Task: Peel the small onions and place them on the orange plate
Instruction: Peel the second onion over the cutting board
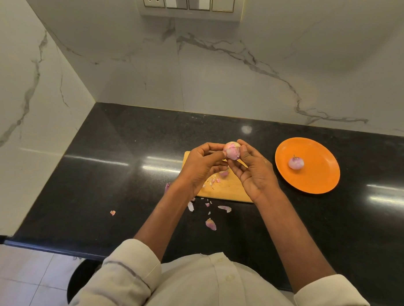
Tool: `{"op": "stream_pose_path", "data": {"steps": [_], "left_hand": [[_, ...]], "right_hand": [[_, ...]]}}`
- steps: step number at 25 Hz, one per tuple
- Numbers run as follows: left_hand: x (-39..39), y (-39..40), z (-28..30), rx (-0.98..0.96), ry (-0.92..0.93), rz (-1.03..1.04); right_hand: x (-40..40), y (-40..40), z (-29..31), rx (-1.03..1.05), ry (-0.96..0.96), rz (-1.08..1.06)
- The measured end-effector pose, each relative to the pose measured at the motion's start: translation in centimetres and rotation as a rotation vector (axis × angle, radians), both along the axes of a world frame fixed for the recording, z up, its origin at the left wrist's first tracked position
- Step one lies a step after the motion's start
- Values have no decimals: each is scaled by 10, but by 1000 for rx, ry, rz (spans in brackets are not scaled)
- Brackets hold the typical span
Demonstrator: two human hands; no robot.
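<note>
A marble wall (27, 78) stands on the left, and it meets the back wall (245, 74) in the corner. A switch panel (188, 1) sits high on the back wall. Below the walls lies a black counter (104, 172).

Near the left part of the counter's front edge lies one small bit of skin (112, 212). More bits of onion skin (210, 223) lie further right, on the counter just in front of a wooden board (227, 190). The board sits near the middle of the counter. Small skin scraps (215, 180) lie on it, and another onion piece (224, 173) shows on the board under the hands.

The left hand (201, 166) is up above the board. Its fingers and thumb are curled and they pinch the left side of a small onion (231, 150). The onion is pale pink and white, with some skin on it. It is in the air over the back edge of the board, between both hands. The right hand (255, 173) grips the onion's right side, with its fingers bent around it.

To the right of the board, and apart from it, an orange plate (314, 179) rests on the counter. One peeled onion (296, 162) sits on the plate, close to its left rim.

Light sleeves (132, 271) show at the bottom.
</note>
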State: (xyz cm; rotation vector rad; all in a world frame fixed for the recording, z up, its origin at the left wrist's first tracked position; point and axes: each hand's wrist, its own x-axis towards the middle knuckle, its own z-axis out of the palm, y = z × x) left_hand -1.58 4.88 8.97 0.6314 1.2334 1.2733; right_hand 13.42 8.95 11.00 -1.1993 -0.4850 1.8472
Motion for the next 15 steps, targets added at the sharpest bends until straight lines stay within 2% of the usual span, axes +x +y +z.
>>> {"op": "stream_pose_path", "data": {"steps": [6, 8, 11, 15], "left_hand": [[15, 3, -7, -4, 98, 149], [13, 3, -10, 2, 75, 189], [6, 1, -10, 61, -23, 128], [2, 0, -13, 85, 72, 77]], "right_hand": [[-11, -3, 2, -98, 36, -25], [-17, -4, 5, -131, 55, -31], [-17, 0, 9, -113, 42, -38], [-8, 0, 7, -18, -121, 33]]}}
